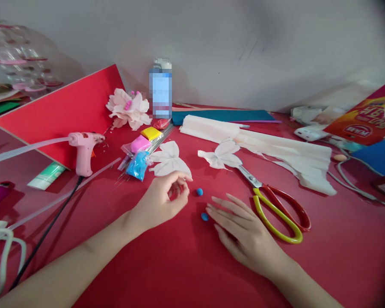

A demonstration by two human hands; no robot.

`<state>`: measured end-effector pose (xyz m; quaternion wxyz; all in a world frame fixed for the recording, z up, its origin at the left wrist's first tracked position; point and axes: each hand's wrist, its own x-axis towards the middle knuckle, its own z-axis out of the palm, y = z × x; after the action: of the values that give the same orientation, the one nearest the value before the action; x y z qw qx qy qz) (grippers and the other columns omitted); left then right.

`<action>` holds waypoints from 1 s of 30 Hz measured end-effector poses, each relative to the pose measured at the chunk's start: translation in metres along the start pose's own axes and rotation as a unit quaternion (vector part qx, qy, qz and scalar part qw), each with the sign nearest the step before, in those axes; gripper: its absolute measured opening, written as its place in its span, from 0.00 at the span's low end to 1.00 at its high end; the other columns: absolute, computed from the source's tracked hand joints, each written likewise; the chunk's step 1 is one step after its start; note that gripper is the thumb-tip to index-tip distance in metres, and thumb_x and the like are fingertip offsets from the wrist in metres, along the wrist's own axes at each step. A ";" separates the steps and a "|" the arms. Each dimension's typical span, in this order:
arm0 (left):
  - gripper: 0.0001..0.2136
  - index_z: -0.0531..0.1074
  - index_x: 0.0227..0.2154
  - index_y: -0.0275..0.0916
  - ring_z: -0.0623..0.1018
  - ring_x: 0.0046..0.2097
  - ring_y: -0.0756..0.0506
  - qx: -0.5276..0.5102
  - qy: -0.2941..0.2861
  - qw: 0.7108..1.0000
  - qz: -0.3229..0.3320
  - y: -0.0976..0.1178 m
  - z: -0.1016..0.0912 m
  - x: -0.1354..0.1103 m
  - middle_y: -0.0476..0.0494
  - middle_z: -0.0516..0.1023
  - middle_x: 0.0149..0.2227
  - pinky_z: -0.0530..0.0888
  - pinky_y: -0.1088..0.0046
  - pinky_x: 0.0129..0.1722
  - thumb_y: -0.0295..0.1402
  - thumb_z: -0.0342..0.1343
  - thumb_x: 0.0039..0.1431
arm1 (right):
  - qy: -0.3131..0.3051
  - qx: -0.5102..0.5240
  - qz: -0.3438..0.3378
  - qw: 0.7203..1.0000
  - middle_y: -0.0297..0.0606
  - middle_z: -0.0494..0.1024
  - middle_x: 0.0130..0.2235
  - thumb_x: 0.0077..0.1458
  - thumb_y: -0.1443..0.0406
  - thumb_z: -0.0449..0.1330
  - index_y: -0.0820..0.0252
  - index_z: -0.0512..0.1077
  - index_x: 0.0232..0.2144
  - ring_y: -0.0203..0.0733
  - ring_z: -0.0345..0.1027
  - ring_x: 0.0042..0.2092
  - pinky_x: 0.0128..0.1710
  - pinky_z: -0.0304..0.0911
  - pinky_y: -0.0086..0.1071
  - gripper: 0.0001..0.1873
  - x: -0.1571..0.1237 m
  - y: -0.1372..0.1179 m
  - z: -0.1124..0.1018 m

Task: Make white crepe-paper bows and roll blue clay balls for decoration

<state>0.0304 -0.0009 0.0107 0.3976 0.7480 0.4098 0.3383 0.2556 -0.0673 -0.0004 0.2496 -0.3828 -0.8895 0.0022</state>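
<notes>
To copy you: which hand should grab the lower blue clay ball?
Probably the right hand: it lies right beside the lower blue clay ball; the left hand is pinched, farther off.

Bottle label (160, 93) pixelated; right-edge printed packet (361, 115) cut off.

Red table (340, 261) strewn with craft supplies
Scissors (277, 209), a glue gun (84, 149), crepe paper (269, 154), paper cutouts (169, 159) and two blue balls (199, 192) lie on it.

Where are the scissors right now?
In the head view, right of centre, the red-and-yellow-handled scissors lie just beyond the fingertips of the right hand, blades reaching the white paper cutout.
</notes>
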 end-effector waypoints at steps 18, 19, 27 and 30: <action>0.13 0.73 0.31 0.38 0.75 0.34 0.47 0.168 -0.106 0.962 0.189 0.004 0.005 -0.011 0.45 0.78 0.32 0.69 0.71 0.38 0.44 0.57 0.54 | 0.045 -0.137 0.192 0.971 0.45 0.72 0.38 0.55 0.57 0.59 0.60 0.72 0.35 0.50 0.67 0.39 0.38 0.65 0.44 0.12 -0.015 0.023 -0.003; 0.13 0.73 0.31 0.39 0.75 0.34 0.47 0.168 -0.098 0.962 0.193 0.004 0.004 -0.012 0.45 0.78 0.31 0.70 0.71 0.38 0.44 0.57 0.54 | 0.047 -0.132 0.192 0.971 0.44 0.72 0.38 0.55 0.57 0.58 0.60 0.72 0.34 0.49 0.67 0.39 0.38 0.65 0.43 0.11 -0.015 0.023 -0.003; 0.11 0.73 0.44 0.41 0.76 0.46 0.48 0.072 0.006 0.992 0.099 0.000 0.005 -0.007 0.45 0.78 0.44 0.72 0.72 0.47 0.29 0.51 0.61 | 0.072 -0.092 0.206 0.972 0.40 0.76 0.34 0.57 0.58 0.57 0.59 0.72 0.33 0.44 0.71 0.36 0.37 0.66 0.36 0.11 -0.017 0.023 -0.005; 0.08 0.75 0.39 0.40 0.77 0.43 0.48 0.060 0.029 0.996 0.066 -0.005 0.004 -0.002 0.46 0.78 0.40 0.74 0.73 0.44 0.28 0.56 0.57 | 0.060 -0.117 0.218 0.967 0.39 0.75 0.30 0.54 0.54 0.59 0.59 0.72 0.28 0.46 0.69 0.35 0.37 0.64 0.40 0.14 -0.019 0.024 -0.008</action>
<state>0.0312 -0.0023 0.0040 0.3170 0.7855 0.3906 0.3604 0.2866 -0.0650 -0.0064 0.2493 -0.5935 -0.7620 -0.0707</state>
